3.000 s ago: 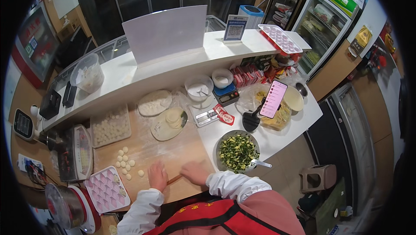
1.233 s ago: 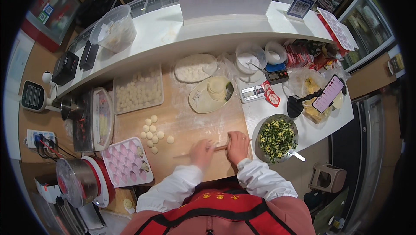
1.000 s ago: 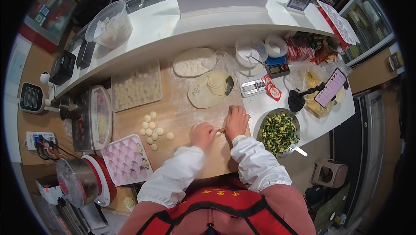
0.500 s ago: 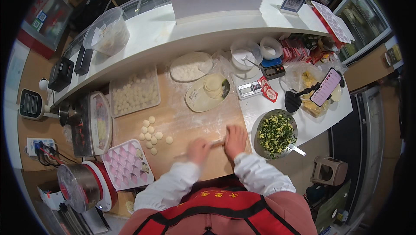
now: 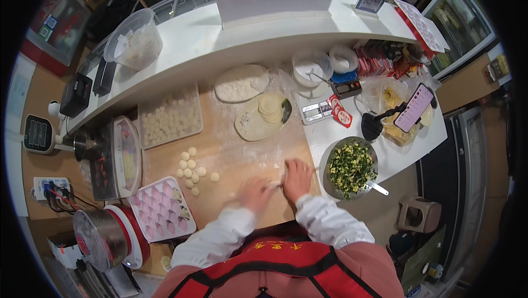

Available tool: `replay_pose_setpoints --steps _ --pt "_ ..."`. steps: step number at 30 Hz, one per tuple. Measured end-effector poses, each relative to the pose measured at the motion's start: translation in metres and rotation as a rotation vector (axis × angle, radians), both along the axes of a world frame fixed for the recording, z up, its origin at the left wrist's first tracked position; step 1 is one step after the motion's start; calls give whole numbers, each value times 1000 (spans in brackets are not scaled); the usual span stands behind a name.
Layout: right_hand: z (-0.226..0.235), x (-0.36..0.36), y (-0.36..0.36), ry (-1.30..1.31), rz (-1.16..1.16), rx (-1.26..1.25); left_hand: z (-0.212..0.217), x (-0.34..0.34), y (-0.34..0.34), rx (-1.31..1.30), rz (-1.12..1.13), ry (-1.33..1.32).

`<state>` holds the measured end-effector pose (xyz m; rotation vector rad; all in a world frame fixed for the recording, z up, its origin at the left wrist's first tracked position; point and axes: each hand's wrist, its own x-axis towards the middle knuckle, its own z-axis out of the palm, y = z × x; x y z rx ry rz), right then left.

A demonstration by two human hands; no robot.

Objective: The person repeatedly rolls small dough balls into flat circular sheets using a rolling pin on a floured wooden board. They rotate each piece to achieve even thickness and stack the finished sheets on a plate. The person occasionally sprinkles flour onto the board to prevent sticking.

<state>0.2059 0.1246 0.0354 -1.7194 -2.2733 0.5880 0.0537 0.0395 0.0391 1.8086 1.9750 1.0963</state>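
My right hand [image 5: 297, 180] rests over a slim rolling pin [image 5: 276, 185] on the wooden board [image 5: 247, 160], its fingers closed round it. Smeared by motion, my left hand [image 5: 257, 194] is at the pin's left side, and how its fingers sit is unclear. Any dough under the hands is hidden. To their left lie several small dough pieces [image 5: 190, 174]. Beyond the hands, a stack of round dough wrappers [image 5: 270, 107] sits on an oval plate [image 5: 248, 132]. A metal bowl [image 5: 325, 180] of chopped greens and yellow bits stands to the right, with a spatula [image 5: 377, 189] in it.
A tray of dough balls [image 5: 170, 115] and a dish of flour [image 5: 242, 82] are at the back. A pink moulded tray [image 5: 164, 209] stands at left. On the right are a scale [image 5: 312, 113] and a phone on a stand [image 5: 413, 109].
My left hand has shifted slightly, still blurred, and the rolling pin's angle has changed a little. My right hand stays nearly in place. The dough pieces look the same.
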Motion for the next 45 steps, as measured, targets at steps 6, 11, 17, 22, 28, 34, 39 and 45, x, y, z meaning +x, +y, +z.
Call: replay_pose_setpoints --steps 6,11,17,22,28,34,39,45 --pt "5 -7 4 92 -96 203 -3 -6 -4 -172 -12 37" --pt "3 -6 -5 78 -20 128 -4 -7 -13 -133 -15 5" --pt "-3 -9 0 143 -63 263 -4 -10 -14 -115 28 24" --pt "-5 -9 -10 63 16 138 -2 -13 -22 -337 -2 -115" --pt "-3 -16 -5 123 -55 209 -6 -15 -22 -123 43 25" --pt "0 -16 -13 77 46 96 -11 -18 -25 -44 26 -6" --pt "4 -26 5 143 -70 206 -13 -23 -20 -242 10 -1" --pt "12 -17 -16 37 70 25 -11 -28 -25 -243 139 -35"
